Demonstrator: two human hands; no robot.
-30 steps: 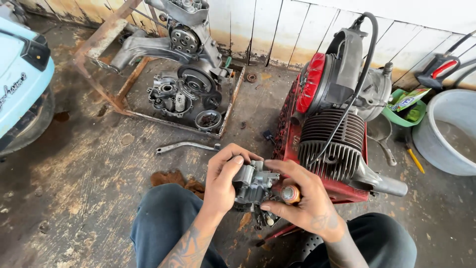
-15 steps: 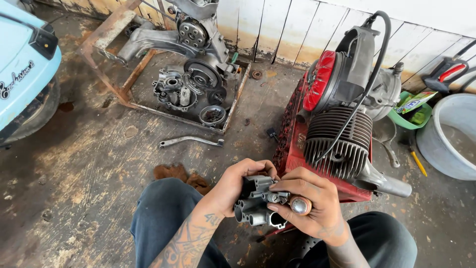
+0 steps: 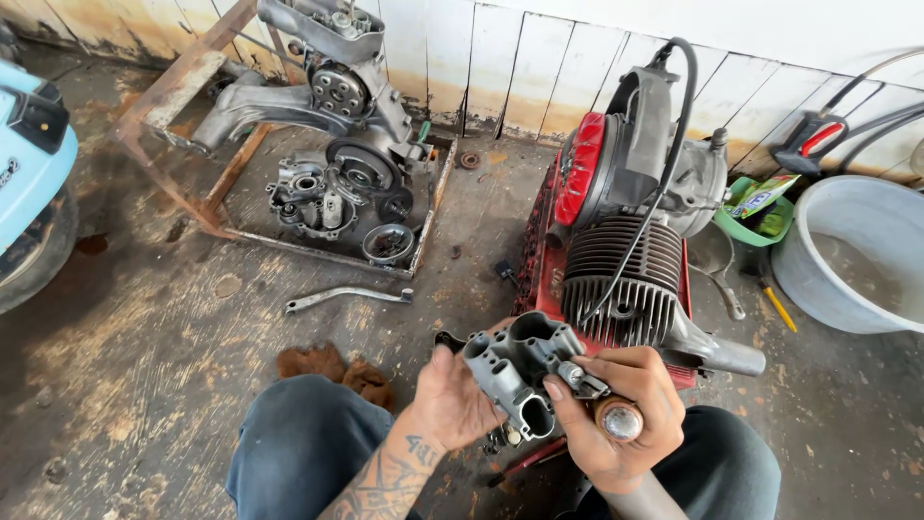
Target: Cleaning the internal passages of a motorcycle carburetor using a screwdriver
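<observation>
Down over the lap, head view: the finned engine (image 3: 626,260) sits on a red stand just beyond the hands, black cable draped over its fins. Left of the engine, a stripped engine case (image 3: 337,183) lies in a rusty frame, with a bent lever (image 3: 346,296) on the floor nearer the knees. Right of the engine, a grey tub (image 3: 857,260) and a green bowl holding a coloured packet (image 3: 760,197). Left hand (image 3: 452,395) cups the grey carburettor body (image 3: 520,371) from beneath, fingers curled. Right hand (image 3: 621,419) is wrapped around a wooden-handled tool (image 3: 616,416), its tip against the carburettor.
</observation>
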